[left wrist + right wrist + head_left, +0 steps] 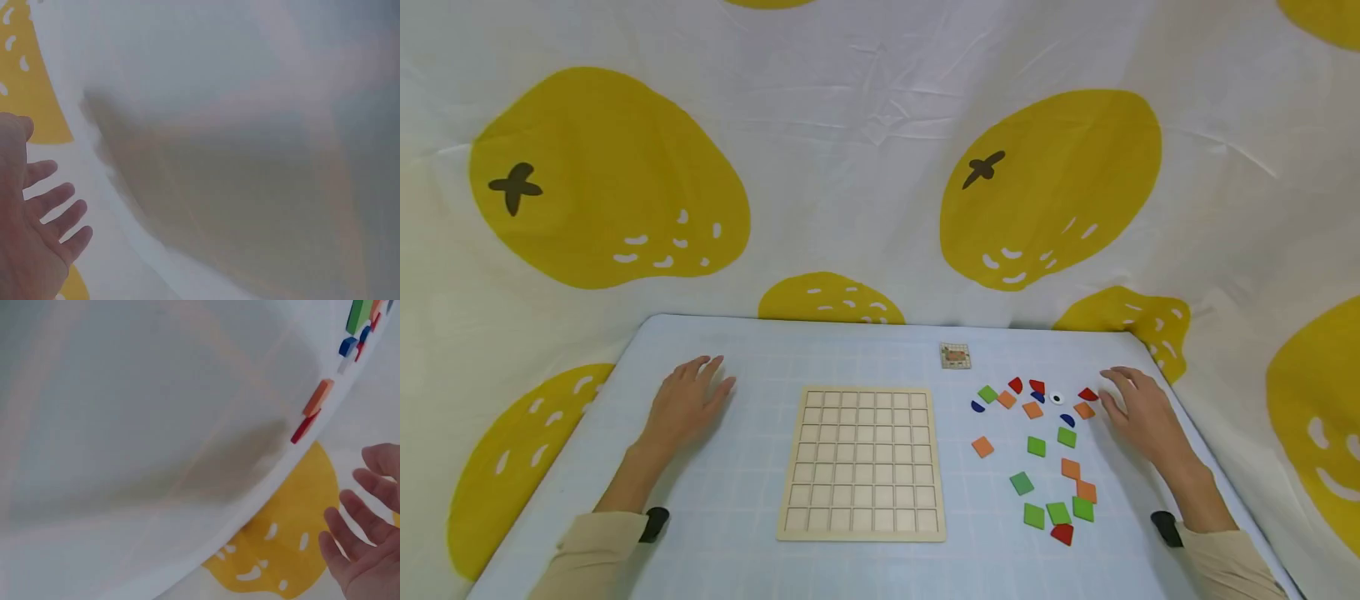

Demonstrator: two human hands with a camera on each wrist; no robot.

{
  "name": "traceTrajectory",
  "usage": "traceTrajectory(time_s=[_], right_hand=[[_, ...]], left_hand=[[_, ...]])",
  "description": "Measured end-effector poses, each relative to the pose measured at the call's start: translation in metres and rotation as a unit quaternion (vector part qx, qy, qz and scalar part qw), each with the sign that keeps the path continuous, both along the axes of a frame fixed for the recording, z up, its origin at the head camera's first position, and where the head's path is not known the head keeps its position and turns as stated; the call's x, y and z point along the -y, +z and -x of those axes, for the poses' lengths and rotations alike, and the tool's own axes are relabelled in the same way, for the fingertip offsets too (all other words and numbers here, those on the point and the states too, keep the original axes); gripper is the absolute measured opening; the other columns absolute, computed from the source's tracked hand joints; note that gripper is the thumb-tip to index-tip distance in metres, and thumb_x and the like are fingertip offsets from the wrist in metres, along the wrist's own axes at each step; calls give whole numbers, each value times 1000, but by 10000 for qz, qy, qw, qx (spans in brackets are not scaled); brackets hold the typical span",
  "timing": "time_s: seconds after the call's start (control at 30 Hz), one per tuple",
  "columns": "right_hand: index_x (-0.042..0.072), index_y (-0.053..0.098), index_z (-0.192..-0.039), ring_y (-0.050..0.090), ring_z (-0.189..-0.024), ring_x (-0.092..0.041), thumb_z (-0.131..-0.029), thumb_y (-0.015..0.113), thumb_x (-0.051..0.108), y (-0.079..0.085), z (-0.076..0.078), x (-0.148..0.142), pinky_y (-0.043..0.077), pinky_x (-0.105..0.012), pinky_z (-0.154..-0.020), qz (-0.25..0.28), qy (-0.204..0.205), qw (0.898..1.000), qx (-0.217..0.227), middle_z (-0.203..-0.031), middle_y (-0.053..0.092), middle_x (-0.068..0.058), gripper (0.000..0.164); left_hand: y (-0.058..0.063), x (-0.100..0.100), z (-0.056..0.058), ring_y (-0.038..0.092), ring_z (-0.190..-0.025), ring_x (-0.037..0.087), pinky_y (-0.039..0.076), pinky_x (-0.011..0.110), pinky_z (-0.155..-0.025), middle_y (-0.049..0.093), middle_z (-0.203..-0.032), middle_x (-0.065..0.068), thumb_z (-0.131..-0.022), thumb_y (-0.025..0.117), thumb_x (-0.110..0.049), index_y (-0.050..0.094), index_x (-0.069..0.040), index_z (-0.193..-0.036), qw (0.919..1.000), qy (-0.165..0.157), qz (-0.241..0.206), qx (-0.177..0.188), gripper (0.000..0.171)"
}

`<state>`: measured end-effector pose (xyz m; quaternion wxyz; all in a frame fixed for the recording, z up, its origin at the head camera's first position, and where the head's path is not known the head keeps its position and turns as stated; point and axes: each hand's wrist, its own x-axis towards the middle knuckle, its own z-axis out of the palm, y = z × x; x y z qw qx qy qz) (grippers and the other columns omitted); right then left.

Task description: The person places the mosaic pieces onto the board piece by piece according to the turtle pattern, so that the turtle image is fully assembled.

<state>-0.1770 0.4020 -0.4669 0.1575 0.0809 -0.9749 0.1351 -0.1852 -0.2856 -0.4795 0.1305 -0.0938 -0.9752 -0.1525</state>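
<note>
My left hand [683,404] is over the left side of the table, fingers relaxed and holding nothing. To its right lies a square wooden grid board [863,389] with bare cells. My right hand [1142,414] hovers at the right, its fingers loosely bent with nothing between them. Nearest to its fingertips are a red piece [1087,394] and an orange square [1084,410]. In the right wrist view, that hand [365,550] hangs apart from the same red piece [305,427]. The left wrist view shows the left hand [44,219] with spread fingers.
Several green squares [1036,447], orange squares [982,447], blue half-round pieces [977,407] and red pieces [1062,534] lie scattered right of the board. A white disc with a dark centre [1056,398] is among them. A small patterned card [955,356] lies near the back edge.
</note>
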Motion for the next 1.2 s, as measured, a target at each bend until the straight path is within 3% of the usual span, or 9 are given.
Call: traceTrajectory(time_s=[0.13,0.33,0.63,0.8,1.0,1.2], right_hand=[[-8,59,-129,45,-120,-53,-93,71,0,4,3,7,41,-73,-98,143,3,9998,123,-130,52,-33,38],[-8,60,-129,45,-120,-53,-96,69,2,5,5,14,41,-73,-99,335,79,9977,593,-131,51,-34,36],[-8,59,-131,46,-122,-53,-98,67,3,8,11,20,41,-72,-100,510,419,9933,950,-131,52,-33,35],[-8,58,-133,46,-123,-52,-99,65,4,9,15,23,42,-70,-101,601,463,9882,1329,-133,52,-34,37],[-8,55,-136,53,-114,-47,-100,65,7,10,19,27,49,-65,-97,699,475,9797,1819,-132,51,-34,40],[-8,56,-136,56,-112,-47,-100,66,9,8,24,32,51,-63,-96,709,630,9739,2063,-131,54,-34,41]], left_hand=[[-1,-8,-1,50,-124,54,38,67,-105,55,-134,35,-106,56,-28,54,9,-139,9999,-32,-92,-26,50],[0,-21,-3,51,-124,53,40,67,-104,55,-136,33,-107,55,-28,54,7,-141,9994,-101,-322,125,49],[0,-44,-8,53,-124,50,44,65,-102,56,-136,31,-106,58,-24,56,5,-141,9968,-363,-679,201,46],[1,-57,-11,53,-125,47,45,62,-104,56,-136,30,-105,60,-19,57,6,-140,9933,-536,-981,304,43],[2,-71,-14,52,-127,46,44,61,-106,55,-137,28,-105,61,-17,56,6,-141,9864,-798,-1323,555,43],[-2,-77,-18,54,-127,46,44,61,-106,57,-135,27,-103,64,-16,57,6,-140,9828,-1033,-1350,720,44]])
